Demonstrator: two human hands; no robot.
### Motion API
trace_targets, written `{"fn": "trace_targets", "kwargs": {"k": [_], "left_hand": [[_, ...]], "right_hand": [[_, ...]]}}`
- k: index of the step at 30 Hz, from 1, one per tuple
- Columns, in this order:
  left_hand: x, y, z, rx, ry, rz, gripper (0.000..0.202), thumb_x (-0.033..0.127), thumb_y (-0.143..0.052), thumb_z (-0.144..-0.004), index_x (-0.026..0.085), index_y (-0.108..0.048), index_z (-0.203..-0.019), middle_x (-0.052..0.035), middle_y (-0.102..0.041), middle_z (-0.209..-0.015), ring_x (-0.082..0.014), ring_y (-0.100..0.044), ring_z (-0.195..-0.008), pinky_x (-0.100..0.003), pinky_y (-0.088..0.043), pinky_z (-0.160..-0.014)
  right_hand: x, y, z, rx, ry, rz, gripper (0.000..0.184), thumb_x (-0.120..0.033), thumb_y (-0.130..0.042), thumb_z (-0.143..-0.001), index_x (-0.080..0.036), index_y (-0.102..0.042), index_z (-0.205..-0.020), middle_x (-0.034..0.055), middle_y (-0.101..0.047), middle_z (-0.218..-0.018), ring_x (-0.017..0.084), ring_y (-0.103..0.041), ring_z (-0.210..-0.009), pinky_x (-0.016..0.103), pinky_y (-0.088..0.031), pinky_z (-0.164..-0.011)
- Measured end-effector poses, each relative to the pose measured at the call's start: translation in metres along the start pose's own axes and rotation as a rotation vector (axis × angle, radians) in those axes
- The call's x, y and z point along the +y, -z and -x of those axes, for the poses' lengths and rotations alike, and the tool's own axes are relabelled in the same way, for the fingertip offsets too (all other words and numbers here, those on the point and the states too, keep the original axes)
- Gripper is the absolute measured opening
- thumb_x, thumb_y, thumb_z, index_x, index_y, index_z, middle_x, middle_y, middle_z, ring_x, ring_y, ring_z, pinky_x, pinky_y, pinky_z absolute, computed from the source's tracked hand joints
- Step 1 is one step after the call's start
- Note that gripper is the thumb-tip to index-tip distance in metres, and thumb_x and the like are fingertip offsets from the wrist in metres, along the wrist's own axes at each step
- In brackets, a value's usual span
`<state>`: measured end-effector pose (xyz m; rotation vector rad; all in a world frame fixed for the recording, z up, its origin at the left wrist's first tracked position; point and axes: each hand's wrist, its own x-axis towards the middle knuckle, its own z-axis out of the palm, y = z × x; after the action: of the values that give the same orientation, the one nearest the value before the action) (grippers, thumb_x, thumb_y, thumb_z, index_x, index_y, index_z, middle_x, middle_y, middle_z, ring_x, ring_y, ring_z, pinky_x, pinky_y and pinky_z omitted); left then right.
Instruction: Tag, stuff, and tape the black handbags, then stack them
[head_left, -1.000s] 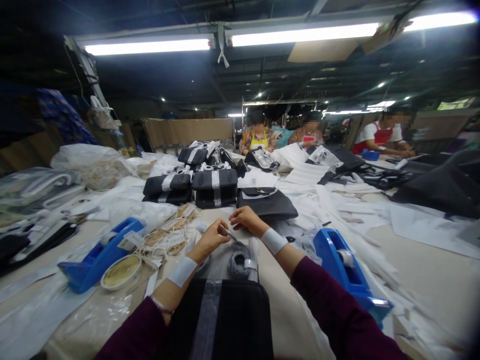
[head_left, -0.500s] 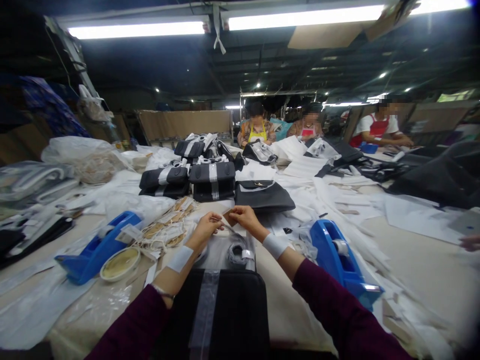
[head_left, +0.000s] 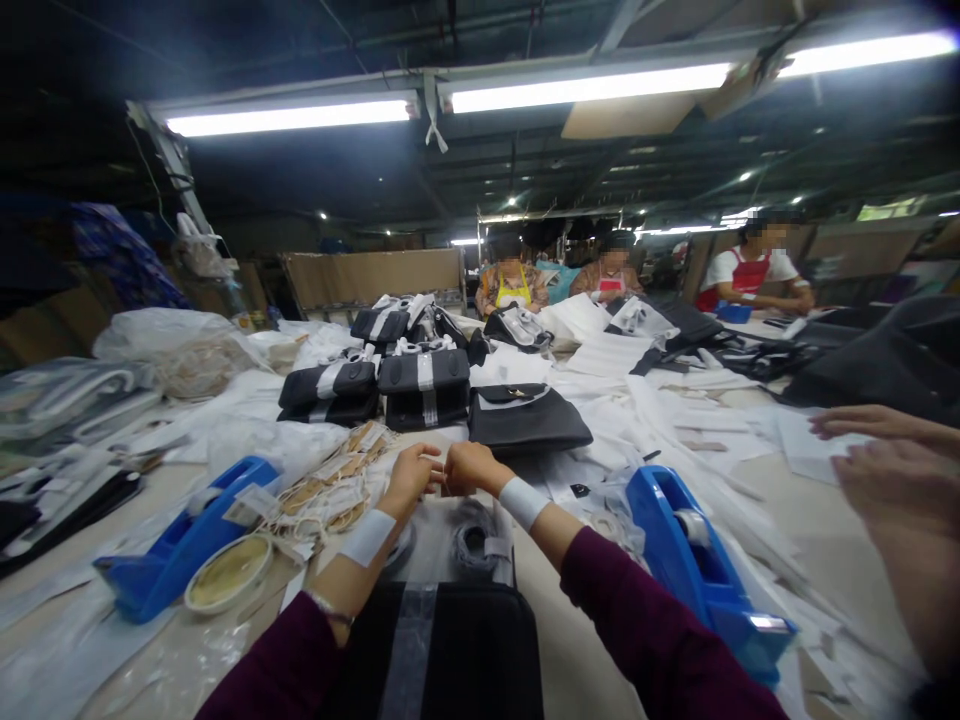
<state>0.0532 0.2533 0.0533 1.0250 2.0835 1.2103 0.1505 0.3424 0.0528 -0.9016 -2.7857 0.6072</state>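
Note:
My left hand [head_left: 410, 475] and my right hand [head_left: 472, 467] meet fingertip to fingertip above a black bag [head_left: 480, 650] with a strip of clear tape round it. The right fingers are closed round a brown hang tag, now mostly hidden by the hand. My left fingers are bent into a pinch; what lies between them is too small to make out. Under the hands, grey wrapped rings [head_left: 474, 545] lie at the bag's far end. A pile of brown tags with white strings [head_left: 341, 480] is left of my left hand.
Blue tape dispensers [head_left: 191, 540] [head_left: 694, 560] stand on both sides, a round tub [head_left: 229, 575] by the left one. Taped black bags [head_left: 424, 375] and another black bag [head_left: 529, 415] lie ahead. A co-worker's blurred hands [head_left: 892, 460] reach in from the right; people work across the table.
My right hand has turned and come in against my left hand, so the brown tag is mostly covered. A co-worker's hands have come further in at right. The view has tilted up slightly.

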Motion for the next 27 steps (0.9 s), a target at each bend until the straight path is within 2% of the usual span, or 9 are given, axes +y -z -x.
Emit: {"fn": "trace_targets", "kwargs": {"k": [5, 8, 10, 13, 17, 18, 20, 23, 27], "left_hand": [[0.007, 0.013, -0.001, 0.062, -0.228, -0.353, 0.030, 0.008, -0.061, -0.067, 0.018, -0.061, -0.094, -0.0081, -0.064, -0.104, -0.0237, -0.059, -0.105, -0.029, -0.044, -0.078], [0.003, 0.020, -0.001, -0.033, -0.252, -0.507, 0.014, 0.012, -0.069, -0.059, 0.016, -0.059, -0.067, -0.0032, -0.062, -0.074, -0.0239, -0.061, -0.083, -0.029, -0.043, -0.069], [0.002, 0.023, 0.002, -0.099, -0.292, -0.560, 0.012, 0.012, -0.066, -0.060, 0.017, -0.056, -0.057, -0.0001, -0.056, -0.060, -0.0209, -0.059, -0.070, -0.028, -0.041, -0.064], [0.008, 0.032, 0.009, -0.135, -0.442, -0.568, 0.008, 0.011, -0.062, -0.065, 0.018, -0.064, -0.068, -0.0024, -0.062, -0.072, -0.0213, -0.059, -0.081, -0.028, -0.041, -0.072], [0.020, 0.040, 0.010, -0.161, -0.570, -0.497, 0.017, 0.018, -0.056, -0.076, 0.020, -0.068, -0.087, -0.0043, -0.067, -0.092, -0.0198, -0.059, -0.090, -0.028, -0.043, -0.081], [0.021, 0.039, 0.008, -0.151, -0.569, -0.475, 0.021, 0.018, -0.050, -0.080, 0.019, -0.068, -0.091, -0.0054, -0.067, -0.094, -0.0193, -0.060, -0.089, -0.028, -0.044, -0.081], [0.018, 0.031, 0.002, -0.155, -0.555, -0.443, 0.029, 0.014, -0.043, -0.082, 0.016, -0.068, -0.094, -0.0069, -0.069, -0.095, -0.0189, -0.062, -0.087, -0.028, -0.046, -0.080], [0.003, 0.009, -0.003, -0.254, -0.546, -0.433, 0.021, 0.012, -0.053, -0.076, 0.018, -0.073, -0.081, -0.0042, -0.072, -0.084, -0.0200, -0.065, -0.085, -0.027, -0.046, -0.081], [-0.019, -0.020, 0.001, -0.306, -0.514, -0.461, 0.012, 0.015, -0.065, -0.071, 0.022, -0.073, -0.065, -0.0047, -0.073, -0.074, -0.0236, -0.066, -0.079, -0.027, -0.046, -0.078]], "right_hand": [[0.009, -0.003, 0.003, 0.054, 0.040, -0.161, 0.011, -0.017, -0.072, -0.067, -0.018, -0.076, -0.077, 0.0067, -0.074, -0.078, 0.022, -0.069, -0.079, 0.026, -0.048, -0.068], [0.017, -0.004, 0.011, 0.085, 0.063, -0.279, 0.016, -0.014, -0.069, -0.071, -0.014, -0.074, -0.087, 0.0049, -0.073, -0.076, 0.016, -0.067, -0.069, 0.022, -0.047, -0.061], [0.019, -0.004, 0.016, 0.099, 0.090, -0.337, 0.029, -0.010, -0.073, -0.067, -0.013, -0.072, -0.096, 0.0037, -0.073, -0.080, 0.014, -0.064, -0.066, 0.021, -0.047, -0.060], [0.019, -0.005, 0.023, 0.154, 0.155, -0.389, 0.042, -0.014, -0.082, -0.058, -0.018, -0.072, -0.099, 0.0027, -0.072, -0.096, 0.014, -0.063, -0.078, 0.022, -0.046, -0.070], [0.019, -0.009, 0.033, 0.232, 0.169, -0.434, 0.011, -0.023, -0.076, -0.068, -0.022, -0.076, -0.079, 0.0008, -0.072, -0.083, 0.016, -0.063, -0.080, 0.024, -0.044, -0.075], [0.020, -0.009, 0.036, 0.256, 0.151, -0.448, 0.008, -0.021, -0.072, -0.072, -0.021, -0.077, -0.078, 0.0012, -0.072, -0.081, 0.017, -0.063, -0.079, 0.024, -0.045, -0.075], [0.024, -0.010, 0.043, 0.315, 0.107, -0.486, 0.016, -0.017, -0.065, -0.077, -0.022, -0.077, -0.086, 0.0022, -0.074, -0.084, 0.018, -0.065, -0.082, 0.025, -0.045, -0.077], [0.031, -0.011, 0.056, 0.382, 0.061, -0.553, 0.022, -0.020, -0.061, -0.082, -0.023, -0.076, -0.096, 0.0016, -0.075, -0.093, 0.019, -0.065, -0.086, 0.025, -0.047, -0.078], [0.038, -0.017, 0.072, 0.424, -0.009, -0.619, 0.016, -0.026, -0.064, -0.079, -0.021, -0.077, -0.086, 0.0014, -0.074, -0.087, 0.019, -0.064, -0.086, 0.026, -0.047, -0.081]]}}
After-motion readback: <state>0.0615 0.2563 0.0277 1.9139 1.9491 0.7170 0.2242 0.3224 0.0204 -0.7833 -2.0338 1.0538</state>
